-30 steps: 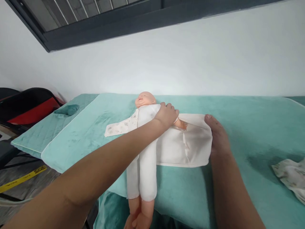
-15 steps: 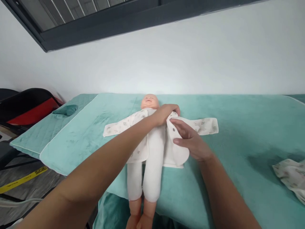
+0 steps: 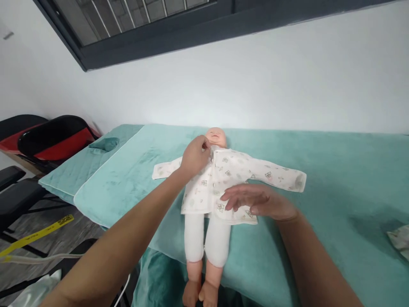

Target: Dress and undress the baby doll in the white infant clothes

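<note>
A baby doll (image 3: 216, 136) lies on its back on the green bed cover, its head toward the wall. It wears a white printed baby jacket (image 3: 234, 168), with both front panels laid over the chest and the sleeves spread to the sides. White leggings (image 3: 217, 243) cover its legs down to the bare feet. My left hand (image 3: 195, 157) is closed at the jacket's neckline, thumb and finger pinching its edge just below the doll's chin. My right hand (image 3: 257, 200) hovers open over the jacket's lower front, fingers stretched out and holding nothing.
The green bed cover (image 3: 335, 170) runs along the white wall under a dark window frame (image 3: 143, 40). Crumpled printed cloth (image 3: 399, 241) lies at the far right. Black and red chairs (image 3: 60, 138) and a yellow strip (image 3: 38, 234) are at the left.
The jacket's right-hand panel, folded back before, now lies across the doll's front. My left hand has moved left to the neckline; my right hand has let go of the panel.
</note>
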`<state>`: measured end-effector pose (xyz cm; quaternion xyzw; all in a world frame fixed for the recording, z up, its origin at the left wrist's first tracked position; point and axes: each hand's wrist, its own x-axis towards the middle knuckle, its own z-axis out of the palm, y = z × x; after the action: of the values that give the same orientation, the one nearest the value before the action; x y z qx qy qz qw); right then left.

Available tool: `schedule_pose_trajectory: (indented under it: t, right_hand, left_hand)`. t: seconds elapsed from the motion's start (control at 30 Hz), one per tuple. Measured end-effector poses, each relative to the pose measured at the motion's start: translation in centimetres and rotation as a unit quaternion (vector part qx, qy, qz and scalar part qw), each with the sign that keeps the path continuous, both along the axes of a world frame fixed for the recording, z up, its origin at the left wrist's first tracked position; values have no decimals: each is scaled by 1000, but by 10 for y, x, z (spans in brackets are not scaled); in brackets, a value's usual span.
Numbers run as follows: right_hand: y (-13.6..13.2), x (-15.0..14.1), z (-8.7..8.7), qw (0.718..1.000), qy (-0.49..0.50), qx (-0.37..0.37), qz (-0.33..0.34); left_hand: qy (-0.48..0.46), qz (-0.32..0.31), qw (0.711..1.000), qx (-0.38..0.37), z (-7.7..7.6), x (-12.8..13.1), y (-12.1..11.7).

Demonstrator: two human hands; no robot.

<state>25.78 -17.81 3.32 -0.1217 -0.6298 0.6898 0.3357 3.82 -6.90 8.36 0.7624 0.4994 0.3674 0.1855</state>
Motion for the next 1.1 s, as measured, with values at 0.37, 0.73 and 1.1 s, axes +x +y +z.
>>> schedule_pose_trajectory:
  t: [0.37, 0.73, 1.1]
  right_hand:
    - [17, -10, -18, 876, -25, -80, -475]
    - [13, -19, -26, 696, -323, -5, -641]
    - [6, -39, -31, 755, -367, 91, -535]
  left_hand:
    - [86, 31, 995, -28, -15, 12, -54]
    - [-79, 111, 990, -43, -42, -19, -31]
    - [-284, 72, 936, -195, -76, -48, -55]
